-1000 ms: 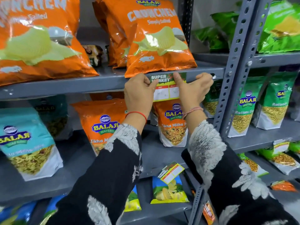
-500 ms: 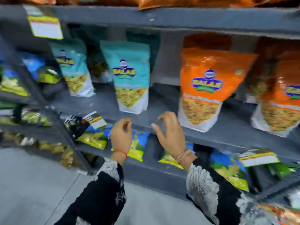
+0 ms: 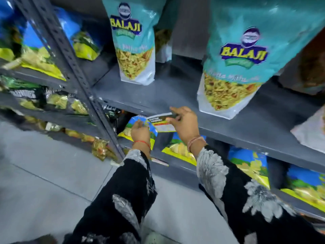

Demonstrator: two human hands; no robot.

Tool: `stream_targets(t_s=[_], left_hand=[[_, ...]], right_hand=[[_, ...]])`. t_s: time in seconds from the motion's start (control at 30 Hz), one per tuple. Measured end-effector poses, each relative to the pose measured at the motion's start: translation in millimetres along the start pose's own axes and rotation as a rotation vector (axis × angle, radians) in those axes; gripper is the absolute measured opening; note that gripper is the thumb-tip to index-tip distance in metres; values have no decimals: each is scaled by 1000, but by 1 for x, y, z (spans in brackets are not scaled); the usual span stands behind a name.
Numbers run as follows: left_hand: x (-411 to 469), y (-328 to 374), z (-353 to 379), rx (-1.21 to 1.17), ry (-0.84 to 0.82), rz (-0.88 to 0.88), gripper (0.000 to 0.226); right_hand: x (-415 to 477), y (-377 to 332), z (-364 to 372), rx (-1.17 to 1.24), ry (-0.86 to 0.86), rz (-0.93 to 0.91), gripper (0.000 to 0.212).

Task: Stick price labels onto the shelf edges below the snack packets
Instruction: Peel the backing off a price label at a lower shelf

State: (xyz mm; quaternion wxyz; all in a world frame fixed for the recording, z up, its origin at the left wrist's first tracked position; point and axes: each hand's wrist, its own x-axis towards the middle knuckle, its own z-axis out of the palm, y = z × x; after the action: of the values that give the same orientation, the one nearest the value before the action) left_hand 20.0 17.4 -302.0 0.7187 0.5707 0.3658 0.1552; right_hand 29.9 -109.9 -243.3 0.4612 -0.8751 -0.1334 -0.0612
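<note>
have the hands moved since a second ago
Yes: both hands, left and right, dropped from the orange packets' shelf to the grey metal shelf edge below the teal packets.

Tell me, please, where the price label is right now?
The price label sits centre frame at the grey shelf edge, pinched by the right hand, the left hand beside it.

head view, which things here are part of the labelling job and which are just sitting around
In the job:
- price label, at the shelf edge
- right hand, pinching the label
- left hand, beside the label
- teal snack packets above that edge

Just around:
- blue and yellow packets on the lower shelf
- packets in the left bay
- grey floor
</note>
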Motion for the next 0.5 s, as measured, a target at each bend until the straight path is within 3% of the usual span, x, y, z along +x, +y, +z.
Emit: stream_targets(t_s=[0.17, 0.33, 0.4, 0.5], left_hand=[[17, -3, -6, -127, -92, -20, 34], [5, -6, -20, 7, -71, 213, 27], [-3, -18, -34, 31, -95, 282, 30], [-9, -26, -44, 100, -154, 349, 21]], right_hand=[[2, 2, 19, -125, 88, 9, 9], [-36, 7, 37, -213, 191, -59, 12], [-64, 14, 48, -159, 225, -62, 9], [-79, 22, 52, 97, 334, 119, 16]])
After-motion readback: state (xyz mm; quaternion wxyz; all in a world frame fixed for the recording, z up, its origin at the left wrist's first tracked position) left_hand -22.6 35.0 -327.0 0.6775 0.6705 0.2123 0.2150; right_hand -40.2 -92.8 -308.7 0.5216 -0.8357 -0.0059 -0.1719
